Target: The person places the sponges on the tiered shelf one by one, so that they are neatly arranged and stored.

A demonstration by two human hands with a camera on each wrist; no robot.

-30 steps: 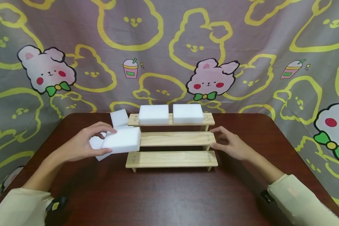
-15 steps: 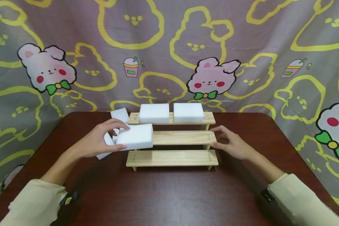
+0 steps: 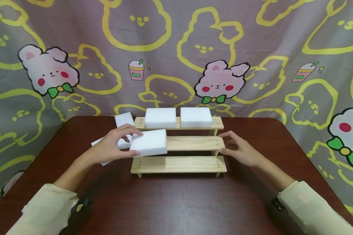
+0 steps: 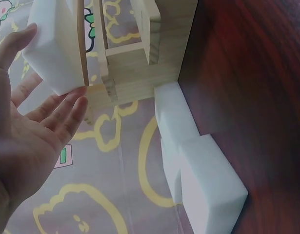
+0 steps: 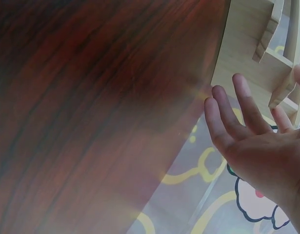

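Observation:
My left hand (image 3: 111, 147) pinches a white foam block (image 3: 149, 143) between thumb and fingers. The block sits at the left end of the middle tier of a three-tier wooden display rack (image 3: 179, 164); the left wrist view shows its underside close against the plank. At the rack's opposite end, my right hand (image 3: 244, 151) holds the middle plank with thumb in front and index finger behind, while the other fingers (image 5: 245, 105) spread loosely in the right wrist view. Two more foam blocks, a left one (image 3: 160, 118) and a right one (image 3: 196, 117), lie side by side on the top tier.
Several loose foam blocks (image 4: 210, 183) lie on the dark wooden table (image 3: 176, 205) left of the rack, partly hidden behind my left hand in the head view. A cartoon-printed curtain (image 3: 170, 65) hangs behind the table.
My left hand has carried the foam block to the right, over the left end of the middle tier. The right hand stays at the rack's right end.

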